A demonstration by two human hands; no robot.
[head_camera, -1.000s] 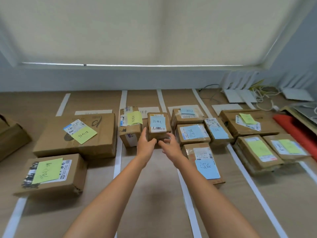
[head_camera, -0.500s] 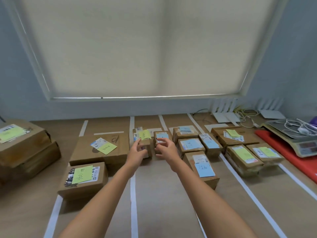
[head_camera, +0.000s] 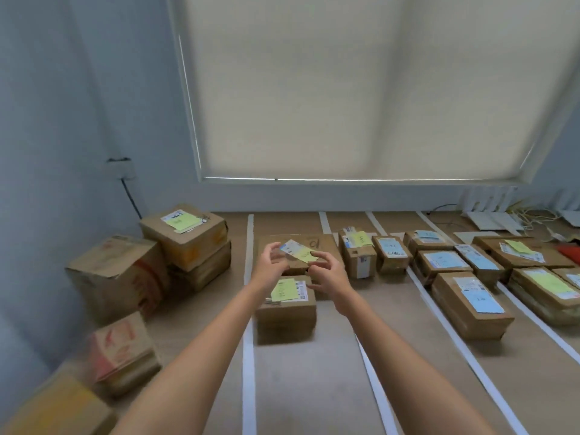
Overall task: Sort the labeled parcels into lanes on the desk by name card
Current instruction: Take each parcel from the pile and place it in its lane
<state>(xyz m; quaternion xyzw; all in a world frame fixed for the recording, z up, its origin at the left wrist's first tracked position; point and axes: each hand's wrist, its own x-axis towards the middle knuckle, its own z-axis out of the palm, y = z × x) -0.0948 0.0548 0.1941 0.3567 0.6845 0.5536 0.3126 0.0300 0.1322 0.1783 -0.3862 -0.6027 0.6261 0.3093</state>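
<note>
Head view looks down on a wooden desk (head_camera: 301, 387) that runs to a pale blue wall (head_camera: 62, 120) at the left and to a window with a cream blind (head_camera: 361, 89) at the far edge. White tape strips (head_camera: 249, 356) go from the far edge toward the near edge and cut the desk into lanes.

Both arms reach forward over the lane nearest the left. The left hand (head_camera: 270, 262) and the right hand (head_camera: 328, 273) float above the big flat parcel (head_camera: 326, 246) at the far end of this lane, fingers loosely curled and spread, holding nothing. A yellow-green note (head_camera: 303, 255) lies on this parcel, between the two hands. A smaller parcel (head_camera: 285, 312) with its own yellow note sits just nearer, partly under the wrists.

At the left edge, outside the lanes, stands a pile of unsorted boxes (head_camera: 185, 237), some stacked on each other, touching the wall side. The lanes to the right hold rows of parcels with blue notes (head_camera: 470, 296) and more with yellow notes (head_camera: 543, 287). White devices and cables (head_camera: 502, 219) lie at the far right corner.

Bare wood shows in the near part of every lane, and between the pile and the first strip.
</note>
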